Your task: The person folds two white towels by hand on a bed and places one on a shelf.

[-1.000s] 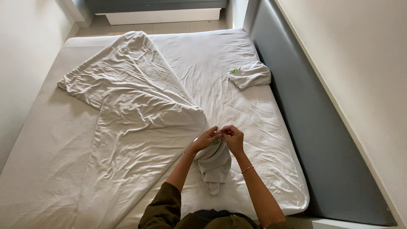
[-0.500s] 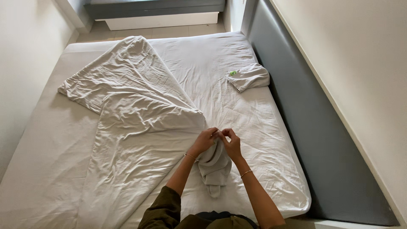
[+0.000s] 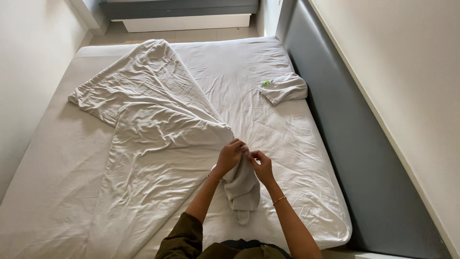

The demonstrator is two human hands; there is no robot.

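My left hand point(image 3: 231, 155) and my right hand point(image 3: 261, 165) meet over the bed, both pinching the top edge of a small grey-white cloth point(image 3: 242, 189) that hangs down between my forearms. The cloth looks like a pillowcase, bunched and narrowing to a tip near my body. Just left of my hands lies a large crumpled white sheet point(image 3: 153, 139), spread diagonally across the white mattress point(image 3: 297, 158).
A folded white cloth point(image 3: 286, 88) with a small green item point(image 3: 266, 83) on it lies at the far right of the bed. A grey padded headboard point(image 3: 354, 144) runs along the right side. Walls close in on the left and right; tiled floor lies beyond.
My hands have stayed together on the cloth, with only slight finger movement. The view has shifted a little.
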